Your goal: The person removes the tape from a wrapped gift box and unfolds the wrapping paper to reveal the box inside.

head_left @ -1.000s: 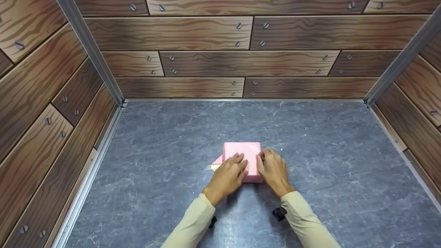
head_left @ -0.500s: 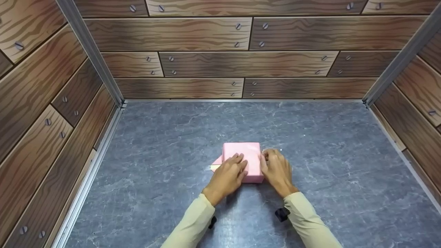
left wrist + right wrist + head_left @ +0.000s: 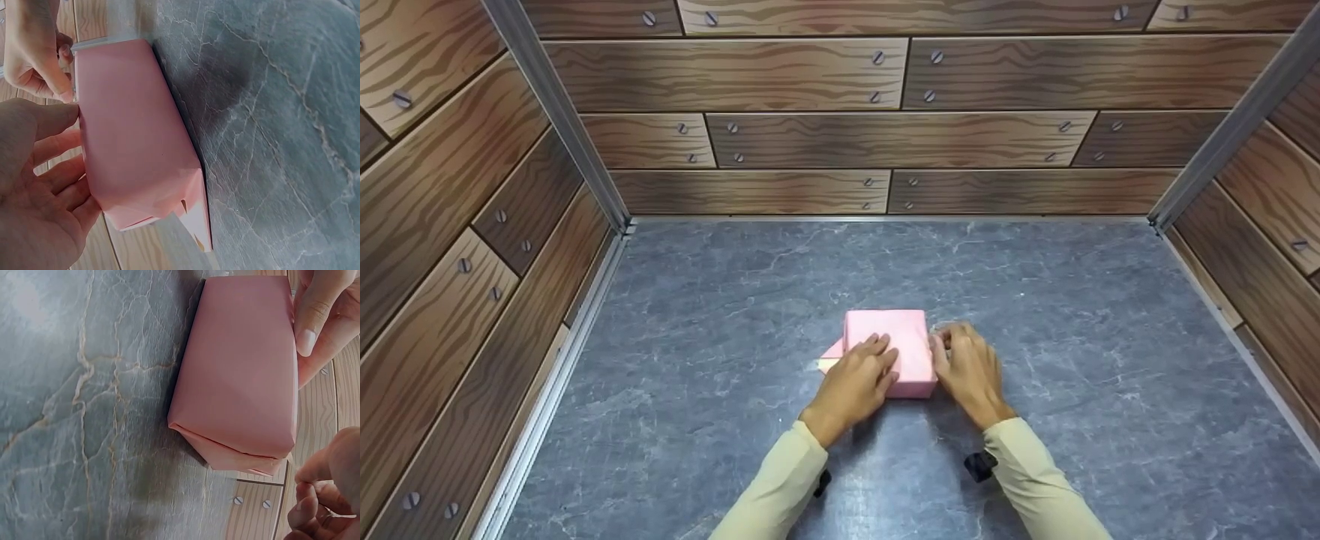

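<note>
A box wrapped in pink paper (image 3: 911,352) lies flat on the grey marbled tabletop. My left hand (image 3: 859,379) rests on its top with extended fingers. From the box's left end a triangular paper flap (image 3: 831,356) sticks out, its pale inner side partly showing. Just beyond the right end is my right hand (image 3: 971,367), fingers curled, thumb and forefinger together. In the right wrist view that hand (image 3: 332,489) seems to pinch a small, clear, shiny strip like tape, hard to make out. The right end's paper (image 3: 230,453) is folded in, with a loose-looking edge.
Wood-patterned panels (image 3: 802,139) wall the back and both sides of the grey tabletop (image 3: 720,300). Metal rails (image 3: 570,127) run up the corners. A small black device (image 3: 980,466) sits at my right wrist.
My right hand has drawn a little to the right, from the box's right edge to just off it. The left hand and the box have stayed in place.
</note>
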Motion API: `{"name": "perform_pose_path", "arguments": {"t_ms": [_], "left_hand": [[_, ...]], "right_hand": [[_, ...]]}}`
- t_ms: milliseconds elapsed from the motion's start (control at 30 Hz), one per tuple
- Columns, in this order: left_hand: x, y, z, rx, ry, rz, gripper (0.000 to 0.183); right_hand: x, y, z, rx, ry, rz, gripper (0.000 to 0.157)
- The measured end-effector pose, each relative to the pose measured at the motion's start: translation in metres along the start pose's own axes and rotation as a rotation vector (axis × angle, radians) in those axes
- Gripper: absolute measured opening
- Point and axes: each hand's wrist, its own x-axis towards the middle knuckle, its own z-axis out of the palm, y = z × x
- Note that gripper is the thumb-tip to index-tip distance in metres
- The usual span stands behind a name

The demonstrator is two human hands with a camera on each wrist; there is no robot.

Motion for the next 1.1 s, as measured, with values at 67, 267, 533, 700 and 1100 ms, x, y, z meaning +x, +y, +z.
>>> {"name": "perform_pose_path", "arguments": {"t_ms": [67,267,533,700,1100], "left_hand": [[0.000,0.000,0.000,-0.001,0.000,0.001,0.036],[0.000,-0.001,-0.001,-0.005,-0.005,0.000,0.036],[0.000,0.000,0.000,-0.013,-0.012,-0.011,0.036],[0.000,0.001,0.000,-0.019,-0.012,-0.011,0.036],[0.000,0.000,-0.001,-0.021,-0.026,-0.018,0.037]], "right_hand": [[0.000,0.002,-0.001,-0.007,0.008,-0.001,0.011],[0.001,0.005,-0.004,-0.023,0.036,-0.019,0.012],[-0.001,0.009,-0.004,-0.020,0.048,-0.031,0.010],[-0.003,0.012,-0.004,-0.029,0.048,-0.040,0.008],[-0.003,0.020,-0.013,-0.040,0.029,0.019,0.011]]}}
